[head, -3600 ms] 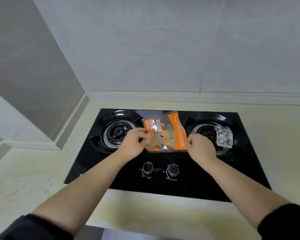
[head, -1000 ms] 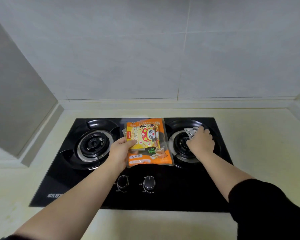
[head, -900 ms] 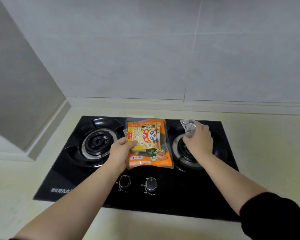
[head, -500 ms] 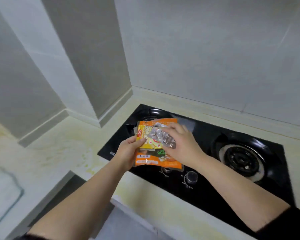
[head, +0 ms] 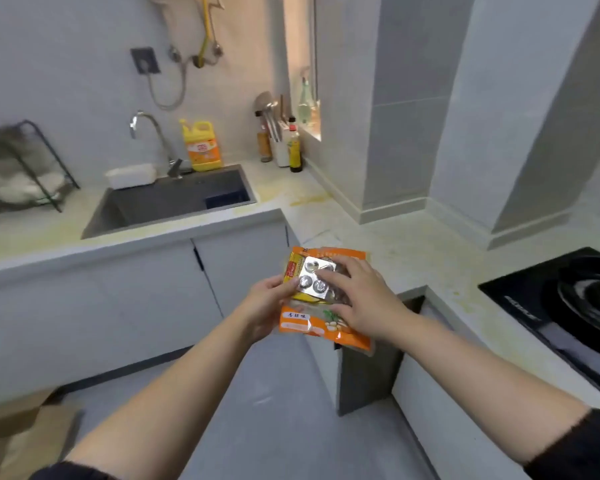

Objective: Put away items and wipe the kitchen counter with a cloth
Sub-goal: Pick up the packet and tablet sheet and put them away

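— Changed since a second ago?

— Lifted clear of the stove, both items. No longer lying on the black glass; now carried in mid-air above the floor, in the angle between the two runs of desk. Turned away from the burners as well, toward the sink.

— Held how?

— Gripped in the left hand: the orange snack packet, fingers beneath, thumb clamped on its upper face. Laid on top of that packet: the silver blister pack, pinned flat under the spread, nearly straight fingers of the right hand. Pressing down rather than curling round it.

— Meaning for the job?

— Probably frees the stove end for cleaning, though shown here only by its left corner. Leaves the putting-away unfinished, with both items in hand and no resting place reached. Leaves the wiping unstarted too: yellowish stains along the desk by the corner pillar, no cloth in either hand.

— Any risk?

— Foil on glossy film; likely to slide off on tilting, or on lifting the right hand before trapping both under the left thumb.

— Elsewhere in shot?

— Yellow detergent bottle behind the sink, dish rack far left, cardboard box on the floor.
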Motion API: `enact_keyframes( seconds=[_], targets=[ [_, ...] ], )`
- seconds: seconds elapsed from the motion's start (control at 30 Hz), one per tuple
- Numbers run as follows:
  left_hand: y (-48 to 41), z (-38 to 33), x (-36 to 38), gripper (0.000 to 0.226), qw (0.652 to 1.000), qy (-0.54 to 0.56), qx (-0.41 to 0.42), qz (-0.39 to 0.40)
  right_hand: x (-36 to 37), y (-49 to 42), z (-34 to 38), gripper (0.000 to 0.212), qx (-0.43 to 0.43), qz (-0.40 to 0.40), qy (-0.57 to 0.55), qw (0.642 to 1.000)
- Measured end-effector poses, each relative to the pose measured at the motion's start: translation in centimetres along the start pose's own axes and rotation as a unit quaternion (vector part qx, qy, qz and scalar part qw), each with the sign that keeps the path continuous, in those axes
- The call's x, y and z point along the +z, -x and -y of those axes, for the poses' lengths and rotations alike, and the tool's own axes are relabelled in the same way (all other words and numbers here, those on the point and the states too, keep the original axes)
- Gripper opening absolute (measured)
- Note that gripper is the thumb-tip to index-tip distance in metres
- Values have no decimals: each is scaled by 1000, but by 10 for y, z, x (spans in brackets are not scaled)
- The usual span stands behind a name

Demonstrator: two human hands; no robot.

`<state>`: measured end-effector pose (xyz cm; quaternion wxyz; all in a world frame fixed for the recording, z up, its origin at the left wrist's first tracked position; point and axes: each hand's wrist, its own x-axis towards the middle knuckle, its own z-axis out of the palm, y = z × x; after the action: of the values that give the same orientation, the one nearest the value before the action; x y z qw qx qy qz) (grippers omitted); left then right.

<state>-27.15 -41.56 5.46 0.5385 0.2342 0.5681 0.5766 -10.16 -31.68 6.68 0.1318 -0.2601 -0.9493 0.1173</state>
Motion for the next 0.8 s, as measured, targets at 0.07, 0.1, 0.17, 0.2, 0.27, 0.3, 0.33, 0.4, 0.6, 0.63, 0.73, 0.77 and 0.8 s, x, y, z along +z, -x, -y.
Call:
enact_keyframes(
  seconds=[0.07, 0.1, 0.17, 0.2, 0.27, 0.3, 0.33, 0.4, 0.6, 0.63, 0.73, 0.77, 0.8],
  targets=[
    [38, -3, -73, 25, 999, 10, 14, -51, 36, -31, 67, 61, -64, 20, -13, 998],
    [58, -3, -109, 24, 996, 19, 19, -84, 53, -46, 101, 63, -94, 28, -23, 995],
    [95, 0, -177, 23, 989, 40, 26, -141, 86, -71, 168, 66, -149, 46, -38, 987],
    [113, 3, -208, 21, 984, 51, 30, -166, 101, -83, 199, 67, -175, 56, -43, 982],
    [148, 7, -267, 16, 969, 72, 38, -231, 129, -105, 260, 71, -227, 75, -57, 969],
    [163, 10, -293, 16, 959, 86, 40, -267, 140, -115, 288, 72, -252, 86, -60, 962],
    [180, 14, -324, 17, 946, 105, 45, -304, 155, -128, 320, 71, -279, 101, -61, 953],
    [202, 24, -369, 18, 922, 150, 56, -351, 180, -150, 366, 67, -324, 121, -58, 937],
    [231, 54, -492, 19, 853, 267, 80, -442, 279, -219, 480, 57, -421, 163, -63, 890],
    [231, 58, -517, 19, 842, 279, 77, -456, 299, -232, 498, 57, -427, 176, -69, 884],
    [222, 69, -597, 21, 813, 301, 70, -493, 362, -279, 550, 63, -429, 233, -89, 868],
    [218, 70, -624, 21, 802, 310, 68, -506, 383, -296, 567, 66, -431, 253, -98, 861],
    [213, 72, -653, 20, 790, 320, 64, -519, 404, -317, 586, 68, -429, 274, -107, 854]
  ],
)
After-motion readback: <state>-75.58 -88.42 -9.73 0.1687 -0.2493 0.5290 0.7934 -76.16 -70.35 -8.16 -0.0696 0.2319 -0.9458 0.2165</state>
